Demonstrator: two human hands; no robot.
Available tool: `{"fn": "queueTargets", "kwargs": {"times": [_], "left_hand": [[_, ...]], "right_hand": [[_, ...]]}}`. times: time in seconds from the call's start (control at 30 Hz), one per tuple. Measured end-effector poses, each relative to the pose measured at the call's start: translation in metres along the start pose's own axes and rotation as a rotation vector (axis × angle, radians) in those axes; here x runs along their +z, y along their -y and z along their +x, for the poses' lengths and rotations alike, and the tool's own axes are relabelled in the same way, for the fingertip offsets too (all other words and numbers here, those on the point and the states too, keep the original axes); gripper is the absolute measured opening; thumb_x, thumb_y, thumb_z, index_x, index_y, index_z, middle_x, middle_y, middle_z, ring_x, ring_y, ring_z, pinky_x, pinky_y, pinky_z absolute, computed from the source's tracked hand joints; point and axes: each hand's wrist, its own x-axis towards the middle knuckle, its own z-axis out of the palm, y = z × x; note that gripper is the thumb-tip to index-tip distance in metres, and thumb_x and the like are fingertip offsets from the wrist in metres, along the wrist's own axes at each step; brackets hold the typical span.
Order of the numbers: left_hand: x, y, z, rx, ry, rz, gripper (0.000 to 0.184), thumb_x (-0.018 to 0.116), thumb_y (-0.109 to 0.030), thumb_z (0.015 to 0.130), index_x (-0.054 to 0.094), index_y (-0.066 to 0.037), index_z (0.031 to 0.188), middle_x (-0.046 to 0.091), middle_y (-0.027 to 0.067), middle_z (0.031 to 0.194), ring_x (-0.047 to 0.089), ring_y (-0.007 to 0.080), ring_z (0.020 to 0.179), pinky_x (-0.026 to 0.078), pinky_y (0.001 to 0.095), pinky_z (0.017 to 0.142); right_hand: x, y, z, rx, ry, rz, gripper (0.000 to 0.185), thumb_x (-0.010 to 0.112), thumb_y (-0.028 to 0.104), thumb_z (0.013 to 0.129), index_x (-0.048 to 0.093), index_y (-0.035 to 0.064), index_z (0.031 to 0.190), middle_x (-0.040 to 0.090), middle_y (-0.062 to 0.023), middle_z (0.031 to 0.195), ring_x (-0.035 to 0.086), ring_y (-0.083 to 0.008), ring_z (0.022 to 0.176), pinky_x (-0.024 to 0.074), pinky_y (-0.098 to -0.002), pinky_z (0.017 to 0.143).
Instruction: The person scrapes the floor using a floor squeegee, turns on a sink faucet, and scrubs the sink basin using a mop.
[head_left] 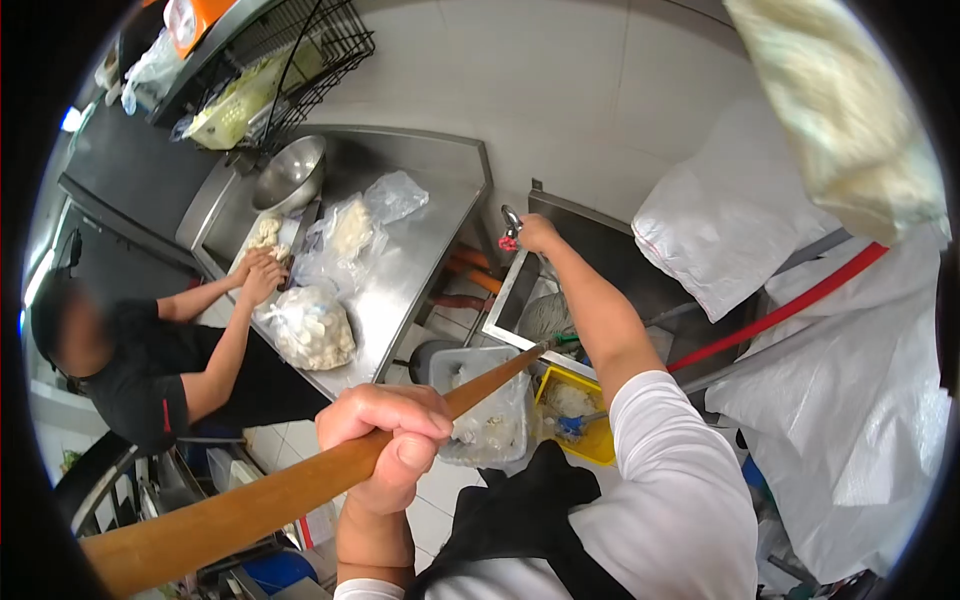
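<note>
In the head view, my left hand (pixel 390 440) is wrapped around the long wooden handle of a mop (pixel 270 495). The handle slants from the lower left down to a green socket over the sink, where pale mop strings (pixel 547 318) lie inside. My right hand (pixel 538 234) reaches forward to the wall tap (pixel 511 218), its fingers closed around the back of it; a red knob shows beside them. The metal sink (pixel 507 300) lies below that hand. Whether water runs is hard to make out.
A co-worker (pixel 150 370) handles pale food at the steel table (pixel 440 215), beside filled plastic bags (pixel 312 328) and a metal bowl (pixel 291 175). A grey bin (pixel 440 372) and a yellow bin (pixel 607 450) stand below. White sacks (pixel 735 215) and a red pole (pixel 790 305) are at right.
</note>
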Motion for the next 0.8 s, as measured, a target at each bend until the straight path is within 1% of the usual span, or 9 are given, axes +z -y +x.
{"fn": "queueTargets", "kwargs": {"times": [0.17, 0.37, 0.5, 0.53, 0.57, 0.63, 0.67, 0.7, 0.8], "left_hand": [[0.003, 0.000, 0.005, -0.002, -0.007, -0.052, 0.035, 0.069, -0.029, 0.088, 0.055, 0.003, 0.081, 0.053, 0.0081, 0.056, 0.045, 0.0118, 0.045, 0.035, 0.0256, 0.042], [0.007, 0.002, 0.002, 0.013, -0.002, -0.051, 0.035, 0.069, -0.029, 0.088, 0.055, 0.002, 0.081, 0.052, 0.0073, 0.055, 0.043, 0.0107, 0.043, 0.035, 0.0253, 0.041], [0.000, 0.007, 0.006, 0.130, 0.187, -0.056, 0.019, 0.055, -0.018, 0.096, 0.051, 0.000, 0.093, 0.041, -0.0040, 0.050, 0.036, 0.0084, 0.040, 0.036, 0.0277, 0.048], [0.003, 0.006, 0.003, 0.081, 0.058, -0.060, 0.032, 0.067, -0.027, 0.089, 0.053, 0.001, 0.083, 0.048, 0.0038, 0.052, 0.041, 0.0102, 0.041, 0.036, 0.0269, 0.042], [0.002, 0.006, 0.004, 0.078, 0.086, -0.061, 0.031, 0.066, -0.026, 0.089, 0.053, 0.001, 0.083, 0.048, 0.0033, 0.052, 0.040, 0.0102, 0.041, 0.037, 0.0275, 0.043], [-0.002, 0.007, 0.007, 0.081, 0.157, -0.085, 0.028, 0.064, -0.023, 0.090, 0.053, 0.001, 0.083, 0.047, 0.0023, 0.052, 0.040, 0.0099, 0.041, 0.038, 0.0285, 0.044], [0.002, 0.004, 0.010, 0.094, 0.199, -0.082, 0.021, 0.060, -0.017, 0.090, 0.052, 0.001, 0.083, 0.047, 0.0020, 0.052, 0.039, 0.0097, 0.041, 0.038, 0.0283, 0.045], [0.005, -0.003, 0.010, 0.144, 0.292, -0.062, 0.017, 0.057, -0.013, 0.090, 0.052, 0.001, 0.082, 0.047, 0.0023, 0.053, 0.039, 0.0105, 0.040, 0.038, 0.0286, 0.045], [-0.002, -0.050, 0.022, 0.333, 0.519, -0.069, 0.014, 0.053, -0.013, 0.090, 0.053, -0.002, 0.083, 0.049, 0.0037, 0.060, 0.045, 0.0133, 0.049, 0.042, 0.0296, 0.050]], "right_hand": [[0.018, 0.004, 0.005, 0.005, -0.036, -0.054, 0.032, 0.059, 0.022, 0.085, 0.062, 0.0056, 0.112, 0.061, -0.0178, 0.121, 0.059, -0.0358, 0.111, 0.0482, -0.0439, 0.091], [0.005, 0.008, -0.054, 0.043, -0.208, 0.014, 0.036, 0.057, 0.014, 0.084, 0.059, 0.0055, 0.119, 0.059, -0.0185, 0.124, 0.056, -0.0365, 0.115, 0.0472, -0.0411, 0.094], [0.032, -0.017, -0.159, -0.495, 0.101, 0.226, 0.065, 0.048, -0.002, 0.072, 0.048, 0.0080, 0.136, 0.053, -0.0198, 0.134, 0.050, -0.0311, 0.125, 0.0399, -0.0357, 0.103], [0.033, -0.013, -0.201, -0.451, 0.255, 0.233, 0.067, 0.049, -0.004, 0.070, 0.048, 0.0067, 0.136, 0.052, -0.0180, 0.135, 0.049, -0.0290, 0.126, 0.0374, -0.0338, 0.106], [0.051, -0.014, -0.232, -0.379, 0.323, 0.333, 0.064, 0.059, -0.002, 0.071, 0.049, 0.0057, 0.134, 0.055, -0.0177, 0.131, 0.050, -0.0292, 0.124, 0.0375, -0.0336, 0.105], [0.081, 0.004, -0.276, -0.528, -0.195, 0.463, 0.057, 0.075, 0.014, 0.072, 0.053, 0.0076, 0.125, 0.061, -0.0149, 0.114, 0.058, -0.0284, 0.109, 0.0436, -0.0362, 0.095], [0.098, 0.008, -0.274, -0.541, -0.422, 0.502, 0.040, 0.073, 0.012, 0.075, 0.057, 0.0070, 0.112, 0.062, -0.0121, 0.105, 0.060, -0.0271, 0.097, 0.0463, -0.0366, 0.085], [0.104, 0.012, -0.270, -0.471, -0.497, 0.502, 0.019, 0.071, 0.012, 0.079, 0.059, 0.0068, 0.094, 0.063, -0.0095, 0.091, 0.060, -0.0270, 0.088, 0.0464, -0.0366, 0.076], [0.082, 0.065, -0.288, -0.554, -0.530, 0.679, 0.016, 0.069, 0.016, 0.083, 0.057, 0.0074, 0.079, 0.060, -0.0075, 0.074, 0.059, -0.0271, 0.075, 0.0451, -0.0382, 0.066]]}}
